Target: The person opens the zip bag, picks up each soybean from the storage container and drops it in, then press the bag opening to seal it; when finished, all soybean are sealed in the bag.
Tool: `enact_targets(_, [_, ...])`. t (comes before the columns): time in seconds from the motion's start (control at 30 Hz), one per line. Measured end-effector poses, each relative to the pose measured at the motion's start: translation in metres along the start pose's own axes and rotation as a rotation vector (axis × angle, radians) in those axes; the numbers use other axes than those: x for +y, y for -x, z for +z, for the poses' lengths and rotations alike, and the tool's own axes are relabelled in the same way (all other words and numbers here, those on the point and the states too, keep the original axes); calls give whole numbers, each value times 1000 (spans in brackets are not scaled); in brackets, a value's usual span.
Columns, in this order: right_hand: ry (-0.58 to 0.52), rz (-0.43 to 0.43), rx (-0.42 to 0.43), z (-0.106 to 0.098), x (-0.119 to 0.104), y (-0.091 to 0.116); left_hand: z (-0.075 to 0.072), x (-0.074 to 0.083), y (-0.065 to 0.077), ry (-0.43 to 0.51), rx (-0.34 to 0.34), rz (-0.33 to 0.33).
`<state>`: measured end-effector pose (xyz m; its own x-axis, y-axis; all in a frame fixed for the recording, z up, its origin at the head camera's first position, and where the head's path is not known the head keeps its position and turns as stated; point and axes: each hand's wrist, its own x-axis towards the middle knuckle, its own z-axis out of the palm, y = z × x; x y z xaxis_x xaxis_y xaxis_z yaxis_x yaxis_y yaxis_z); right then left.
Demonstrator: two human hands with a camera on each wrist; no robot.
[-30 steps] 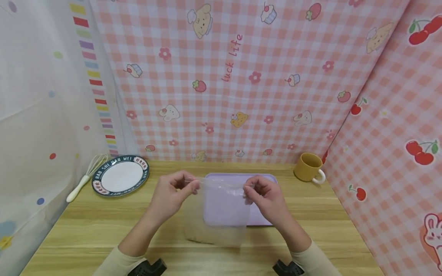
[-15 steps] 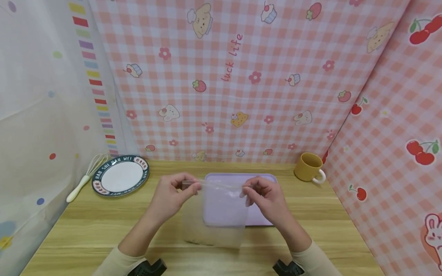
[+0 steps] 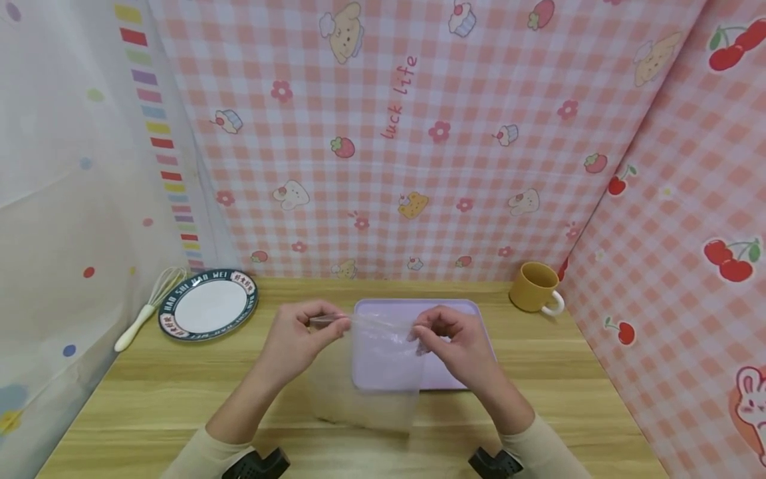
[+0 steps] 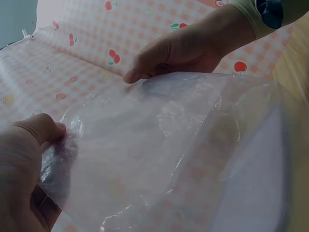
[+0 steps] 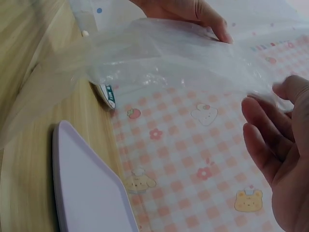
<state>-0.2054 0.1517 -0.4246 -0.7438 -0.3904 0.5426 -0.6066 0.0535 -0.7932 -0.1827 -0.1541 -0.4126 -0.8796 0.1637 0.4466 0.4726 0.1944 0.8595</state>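
Observation:
A clear plastic bag (image 3: 377, 392) hangs between my two hands, its top edge stretched across and its lower part hanging down over the table. My left hand (image 3: 302, 339) pinches the top edge at the left between thumb and fingers. At the other end of that edge, my right hand (image 3: 451, 342) pinches the film with thumb and fingertips. In the left wrist view the bag (image 4: 140, 145) spreads wide and shiny. Behind it lies a lilac tray (image 3: 457, 376), seen through the film and partly covered by my right hand.
At the back left stand a white plate (image 3: 209, 306) with a dark patterned rim and a whisk (image 3: 146, 309) with a cream handle. A yellow mug (image 3: 532, 287) with a white handle stands at the back right. Checked cloth walls enclose the wooden table (image 3: 179, 392).
My right hand has shifted slightly left, toward my left hand, and the bag's top edge now spans a little less. The bag's lower end has drifted a little left.

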Motion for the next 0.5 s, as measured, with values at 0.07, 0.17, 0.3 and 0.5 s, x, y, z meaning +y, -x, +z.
enact_targets(0.07, [-4,2,-10,3,-1,-2,1,0,0,-7,1,15])
enact_targets(0.17, [-11,-12,-18,7,-2,-4,3,0,0,-13,-3,16])
enact_targets(0.3, [-5,-48,-10,10,-3,-5,5,0,0,-4,-20,-21])
enact_targets(0.5, [-61,-59,-45,12,-5,-5,5,1,1,13,-34,-21])
